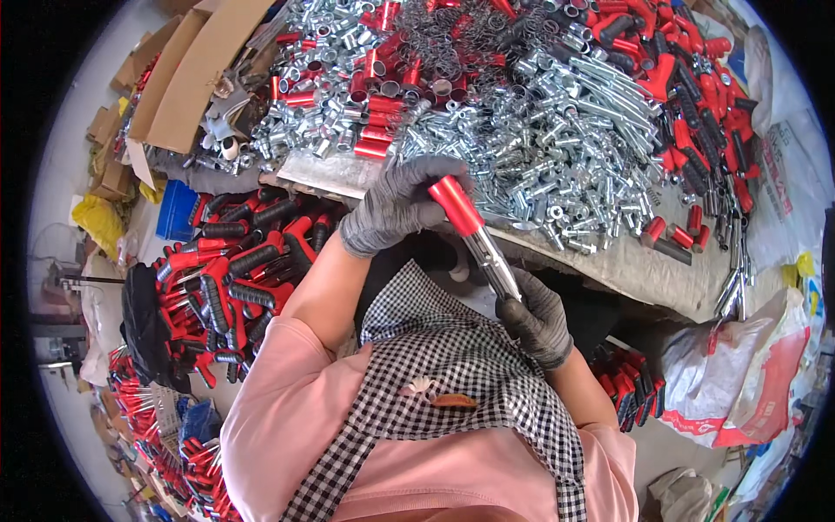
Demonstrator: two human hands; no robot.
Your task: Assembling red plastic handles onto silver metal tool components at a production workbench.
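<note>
Both of my hands wear grey knitted gloves. Between them, in front of my checked apron (474,370), a silver metal tool shaft with a red sleeve (458,207) is held at a slant. My left hand (404,204) closes around the upper, red end. Around the lower end my right hand (537,322) is wrapped, hiding that part from sight. The bare metal of the shaft (493,259) shows between the hands, with slots or small details I cannot make out. The tool is just off the near edge of the workbench (626,265).
Small silver fittings (539,165), coil springs (461,39) and red sleeves (374,135) heap the bench. Red-and-black pistol-shaped tools (696,104) pile at its right. More red-and-black handles (230,278) lie at left beside a blue bin (177,210). A white-and-red sack (739,374) stands at right.
</note>
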